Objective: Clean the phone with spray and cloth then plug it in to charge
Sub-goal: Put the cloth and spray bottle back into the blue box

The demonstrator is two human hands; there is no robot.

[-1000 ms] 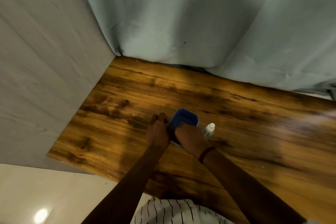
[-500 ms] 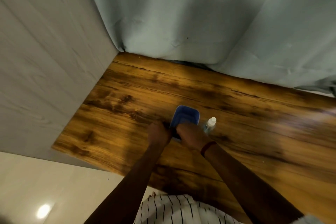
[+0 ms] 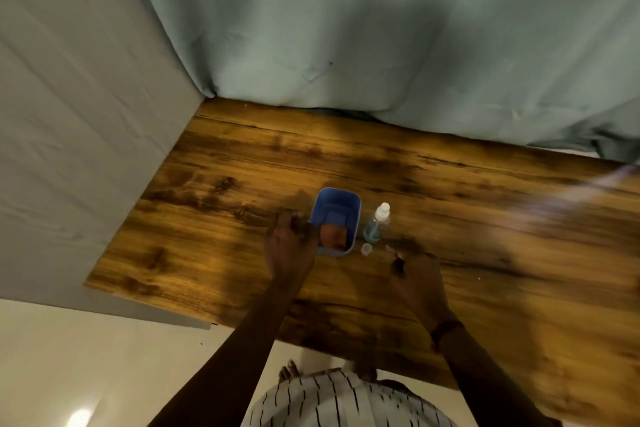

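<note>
Dim, warm light; soft shadows on the curtain [image 3: 381, 28]. Glare spot on the floor [image 3: 79, 418] lower left. Right table [image 3: 519, 253] side smeared by blur; edges bowed.

head cam | looks steeply down | wooden table [image 3: 450, 211] at arm's reach | single view

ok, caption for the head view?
Both hands open over wooden table beside blue bin, spray bottle and loose cap.
</note>
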